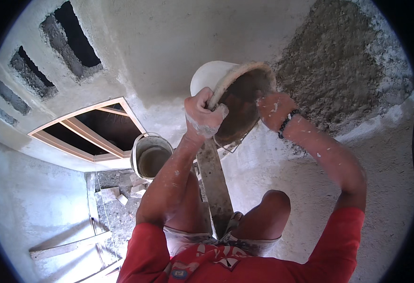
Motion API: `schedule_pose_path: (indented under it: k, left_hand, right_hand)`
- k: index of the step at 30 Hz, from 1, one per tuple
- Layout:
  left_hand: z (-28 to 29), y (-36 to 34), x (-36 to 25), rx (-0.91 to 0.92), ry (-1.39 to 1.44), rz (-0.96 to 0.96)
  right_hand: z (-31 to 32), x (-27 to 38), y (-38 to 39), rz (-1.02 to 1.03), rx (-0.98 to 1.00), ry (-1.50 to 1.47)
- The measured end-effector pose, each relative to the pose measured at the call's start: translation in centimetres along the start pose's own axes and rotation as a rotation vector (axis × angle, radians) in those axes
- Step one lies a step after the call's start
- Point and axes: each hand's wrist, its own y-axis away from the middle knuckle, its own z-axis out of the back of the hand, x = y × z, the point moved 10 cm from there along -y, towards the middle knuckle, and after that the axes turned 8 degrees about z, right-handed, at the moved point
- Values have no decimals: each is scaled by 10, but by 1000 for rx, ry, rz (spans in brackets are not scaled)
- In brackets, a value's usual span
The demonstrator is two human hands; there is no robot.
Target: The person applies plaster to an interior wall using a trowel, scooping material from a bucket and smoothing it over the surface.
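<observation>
A white bucket (209, 74) with a mortar-crusted rim is tilted on its side in front of me, its mouth turned toward me. My left hand (204, 113), smeared with mortar, grips the rim on the left, thumb across the edge. At the right side of the mouth is my right hand (275, 108), with a dark bead bracelet on the wrist. Its fingers curl at the opening and are partly hidden; whatever they hold cannot be made out. Grey residue coats the bucket's shadowed inside.
A second bucket (152, 158) stands left of my left forearm. Below me runs a narrow plank (215, 179). Rough wet mortar (327, 70) covers the wall at upper right. A wooden window frame (82, 128) is at left, above rubble (119, 195) and loose boards (70, 246).
</observation>
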Motion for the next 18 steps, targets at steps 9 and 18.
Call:
schedule_pose_path:
  k: [9,18]
  left_hand:
    - [12,0,-9,-47,-86,-59]
    - [10,-5,-5,-17,-26,-57]
  right_hand:
    - [19,8,-2,91,101,-283]
    - [24,-1,21,-4,-67,374]
